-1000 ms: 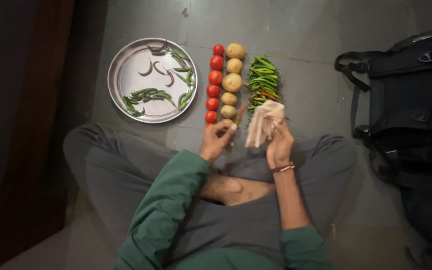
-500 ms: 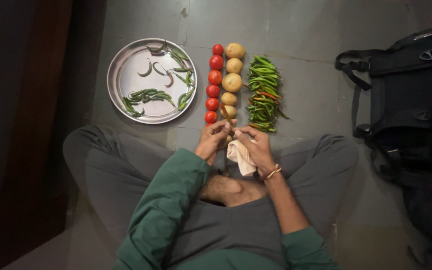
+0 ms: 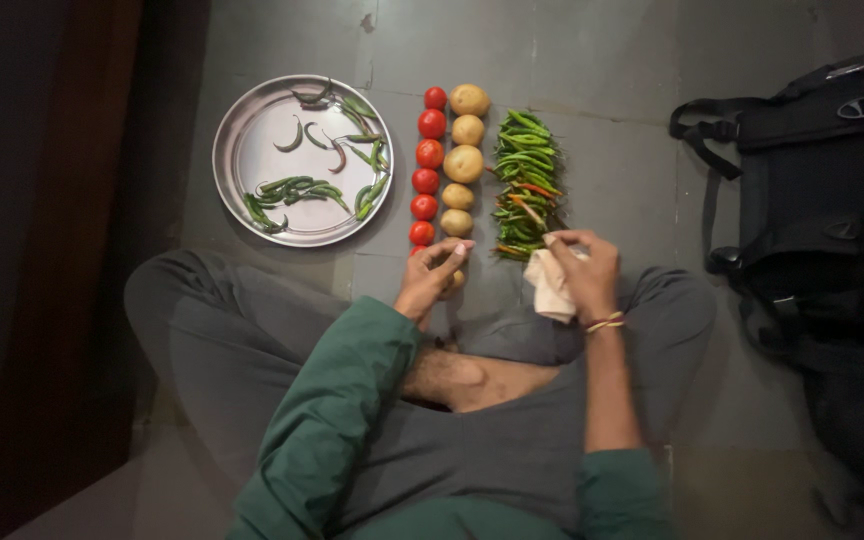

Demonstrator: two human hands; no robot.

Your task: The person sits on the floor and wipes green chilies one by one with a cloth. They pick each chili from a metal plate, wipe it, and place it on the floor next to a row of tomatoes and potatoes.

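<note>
While seated cross-legged on the grey floor [image 3: 632, 100], looking straight down over both knees.

Near the floor's far-left part: round steel plate [image 3: 252, 140], holding a loose scatter of green chillies [image 3: 297, 188], mostly along its right and near rim, middle largely bare. Just right of the plate: straight row of red tomatoes [image 3: 430, 153], then a matching row of potatoes [image 3: 464, 163] touching alongside. Neither row looking handled.

At the near end of those rows: left hand [image 3: 432, 280], fingers curled and bunched against the thumb; cannot tell whether pinching anything.

Right of the potatoes: dense pile [image 3: 525, 165] of green chillies with a few orange-red ones, lying directly on the floor. At the pile's near end: right hand [image 3: 584, 275], thumb and forefinger pinching one reddish chilli [image 3: 530, 212] by its end, tip slanting over the pile, with a pale cloth [image 3: 552, 290] bunched under the remaining fingers.

Judging by the split: a smaller share already on the plate, one chilli in hand, the bulk yet on the floor, so roughly a third through at a guess.

Along the floor's right edge: black bag [image 3: 822, 200], well apart from the food.
</note>
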